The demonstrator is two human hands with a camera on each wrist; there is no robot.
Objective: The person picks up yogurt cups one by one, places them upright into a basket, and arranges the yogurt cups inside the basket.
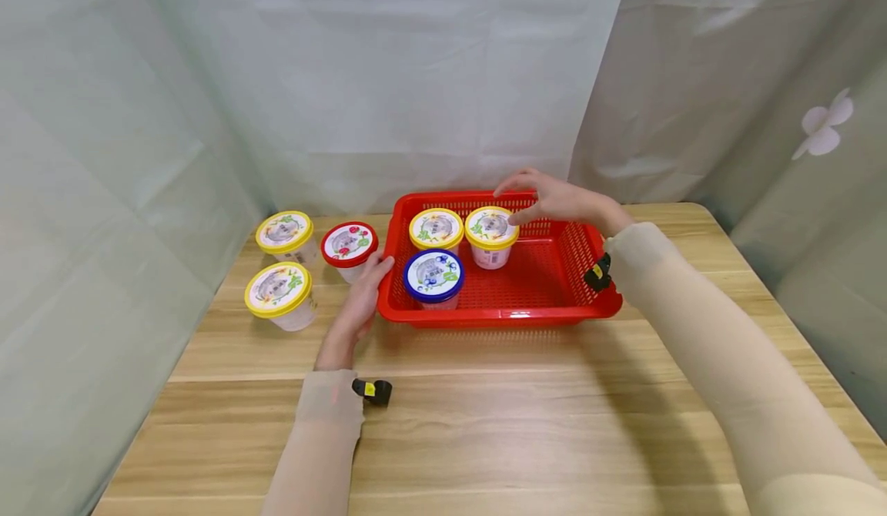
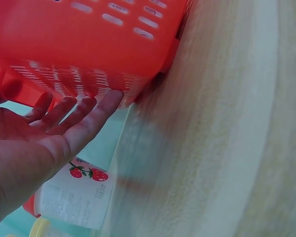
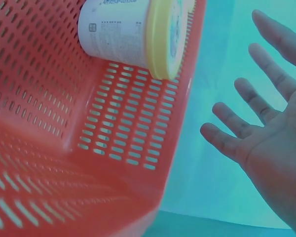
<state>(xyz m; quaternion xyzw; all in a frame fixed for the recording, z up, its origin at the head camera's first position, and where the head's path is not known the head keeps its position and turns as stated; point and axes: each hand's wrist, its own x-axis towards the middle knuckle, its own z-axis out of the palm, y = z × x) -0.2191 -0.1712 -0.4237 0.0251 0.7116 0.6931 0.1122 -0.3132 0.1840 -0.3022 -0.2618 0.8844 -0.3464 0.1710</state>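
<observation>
A red plastic basket [image 1: 533, 269] with slotted walls stands on the table. Inside are two yellow-lidded tubs, the back-left tub [image 1: 436, 228] and the tub beside it [image 1: 491, 227], plus a blue-lidded tub [image 1: 433, 276] in front. My left hand [image 1: 360, 293] is at the basket's left end, its extended fingers [image 2: 91, 118] touching the outer wall in the left wrist view. Over the basket's back side, my right hand [image 1: 554, 199] has its fingers spread and holds nothing. Its thumb is close to the right yellow-lidded tub, also seen upright in the right wrist view.
Left of the basket stand a red-lidded tub [image 1: 349, 245] with strawberries printed on it and two yellow-lidded tubs, one behind [image 1: 285, 231] and one in front [image 1: 279, 289]. Pale curtains [image 1: 416, 77] hang behind and beside the wooden table [image 1: 485, 416].
</observation>
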